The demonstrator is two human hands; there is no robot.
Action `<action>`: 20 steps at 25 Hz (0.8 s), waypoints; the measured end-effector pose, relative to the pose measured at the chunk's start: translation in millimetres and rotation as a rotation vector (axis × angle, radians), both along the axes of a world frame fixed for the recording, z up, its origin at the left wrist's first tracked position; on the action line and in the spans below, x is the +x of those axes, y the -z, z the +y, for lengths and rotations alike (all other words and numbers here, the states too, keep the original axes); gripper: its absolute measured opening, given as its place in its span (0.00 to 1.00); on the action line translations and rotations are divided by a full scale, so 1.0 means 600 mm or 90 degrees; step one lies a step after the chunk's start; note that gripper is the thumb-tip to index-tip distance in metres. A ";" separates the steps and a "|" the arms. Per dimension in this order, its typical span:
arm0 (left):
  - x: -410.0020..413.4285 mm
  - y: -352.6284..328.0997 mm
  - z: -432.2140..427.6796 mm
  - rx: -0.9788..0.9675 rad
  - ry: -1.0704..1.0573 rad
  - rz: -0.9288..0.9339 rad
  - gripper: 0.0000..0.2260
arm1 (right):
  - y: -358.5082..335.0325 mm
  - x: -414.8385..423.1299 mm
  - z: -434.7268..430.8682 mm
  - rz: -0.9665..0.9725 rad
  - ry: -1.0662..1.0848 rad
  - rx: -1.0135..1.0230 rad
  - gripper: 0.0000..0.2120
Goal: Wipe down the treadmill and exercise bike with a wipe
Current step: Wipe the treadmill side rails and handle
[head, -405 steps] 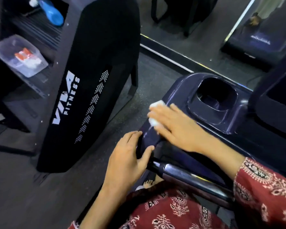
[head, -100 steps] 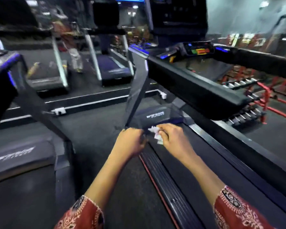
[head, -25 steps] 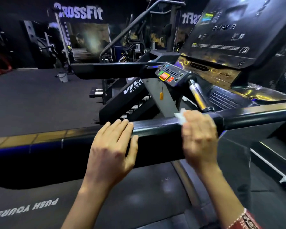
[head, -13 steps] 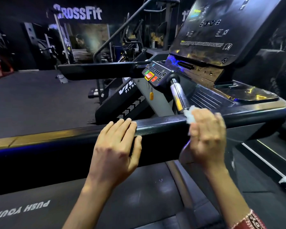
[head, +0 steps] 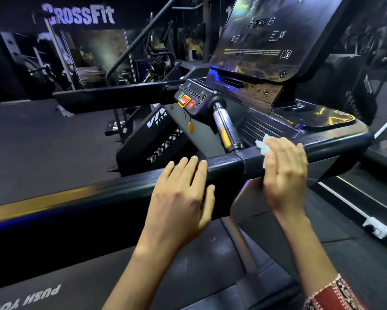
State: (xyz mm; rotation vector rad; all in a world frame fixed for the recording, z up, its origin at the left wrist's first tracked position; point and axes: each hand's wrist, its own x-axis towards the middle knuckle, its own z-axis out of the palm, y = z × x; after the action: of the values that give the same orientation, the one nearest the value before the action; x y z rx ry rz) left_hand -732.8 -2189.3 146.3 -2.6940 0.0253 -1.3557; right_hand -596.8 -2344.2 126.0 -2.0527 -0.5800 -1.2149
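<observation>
The right hand [head: 284, 173] pressed the wipe [head: 262, 147] with flat fingers against the treadmill handrail [head: 224, 163], right of the chrome grip [head: 225, 128]. The left hand [head: 181, 198] rested flat on the rail, holding nothing, probably for bracing.

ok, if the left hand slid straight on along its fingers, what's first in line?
Left hand likely meets the grey console upright beyond the black handrail it rests on; depth unclear.

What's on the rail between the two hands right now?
In the head view, only bare black rail with a seam lies between the left hand and the right hand pressing the wipe; a chrome grip meets it from behind.
</observation>
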 end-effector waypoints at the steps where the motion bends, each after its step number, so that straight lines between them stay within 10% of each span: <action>1: 0.007 0.001 -0.004 0.003 0.006 0.001 0.20 | -0.007 -0.011 0.018 -0.017 -0.004 -0.008 0.17; 6: 0.044 0.004 -0.035 0.002 0.035 -0.021 0.19 | 0.013 0.001 -0.014 -0.143 -0.153 -0.179 0.21; 11: 0.100 0.006 -0.099 -0.011 0.042 -0.040 0.18 | 0.014 0.104 -0.130 0.010 0.049 -0.045 0.21; 15: 0.160 0.008 -0.169 -0.001 0.030 -0.044 0.18 | 0.015 0.084 -0.111 -0.116 -0.165 -0.170 0.22; 20: 0.209 0.019 -0.228 -0.001 0.006 -0.099 0.16 | 0.014 0.227 -0.272 0.005 -0.062 -0.055 0.21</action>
State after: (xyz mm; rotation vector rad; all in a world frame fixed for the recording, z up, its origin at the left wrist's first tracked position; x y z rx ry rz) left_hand -607.4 -2326.0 134.6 -2.5847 0.0218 -1.5641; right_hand -460.5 -2507.6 117.6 -2.0745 -0.7315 -1.1425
